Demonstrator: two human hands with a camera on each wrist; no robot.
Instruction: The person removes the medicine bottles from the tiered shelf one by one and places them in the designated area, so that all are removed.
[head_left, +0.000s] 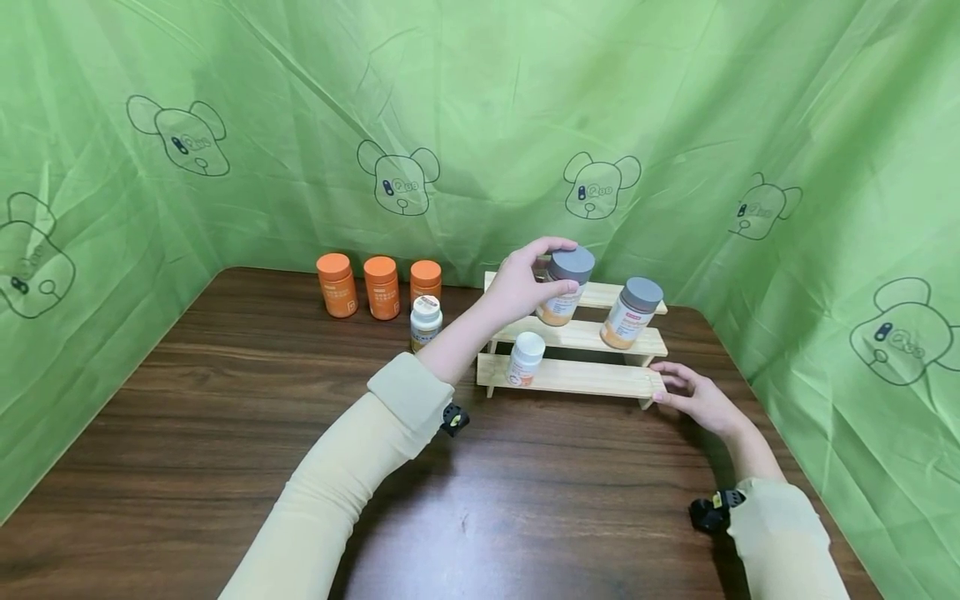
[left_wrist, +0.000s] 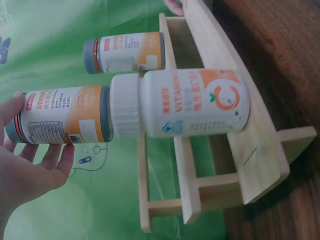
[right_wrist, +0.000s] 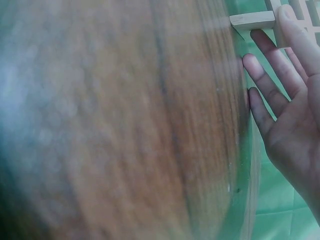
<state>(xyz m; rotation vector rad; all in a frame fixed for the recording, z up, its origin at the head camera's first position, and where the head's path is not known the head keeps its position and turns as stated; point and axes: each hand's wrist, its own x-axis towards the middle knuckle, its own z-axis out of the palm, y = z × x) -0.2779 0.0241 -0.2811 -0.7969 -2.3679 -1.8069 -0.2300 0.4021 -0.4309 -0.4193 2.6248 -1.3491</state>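
Note:
My left hand [head_left: 525,283] grips a grey-lidded supplement bottle [head_left: 562,308] by its upper part, fingers on one side and thumb on the other. In the left wrist view this bottle [left_wrist: 62,115] has a white and orange label, and its base is apart from the step below. The stepped wooden rack [head_left: 592,379] has three tiers. At the lowest tier's right end, my right hand [head_left: 701,404] pinches the wood between thumb and fingers. A second grey-lidded bottle [head_left: 632,313] stands on the middle tier. On the lowest tier, toward the left, stands a white vitamin C bottle [head_left: 527,358].
Three orange bottles [head_left: 382,287] stand in a row at the back of the dark wooden table [head_left: 225,400]. A small white-capped bottle [head_left: 426,321] stands before the rightmost one, near my left forearm. Green cloth [head_left: 495,100] hangs behind and at both sides.

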